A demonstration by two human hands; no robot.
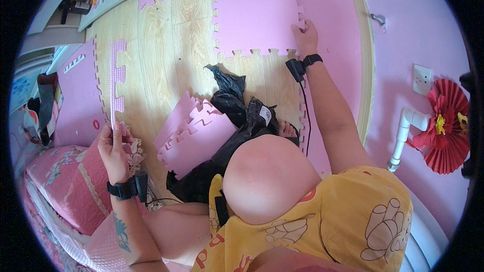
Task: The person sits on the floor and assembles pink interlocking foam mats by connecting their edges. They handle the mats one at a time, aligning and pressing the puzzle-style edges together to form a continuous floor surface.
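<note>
My left hand (115, 145) pinches the lower end of a long, narrow pink foam edge strip (117, 78) with notches along one side. The strip points up and away over the wooden floor. Farther off on the right, my right hand (307, 39) has its fingers curled at the right edge of a square pink foam mat tile (256, 17) with toothed edges. That tile lies flat on the floor. Between my arms, several curved pink foam tiles (194, 133) sit in a torn black plastic bag (229, 98), and the bag hides part of them.
More pink matting (330, 0) runs along the right wall, with further mats (75, 90) on the left. A bed with pink bedding (60, 171) stands at the lower left, a white cabinet (111, 2) at the upper left. A white pipe (401, 136) and red paper fan decoration (443, 126) are at right.
</note>
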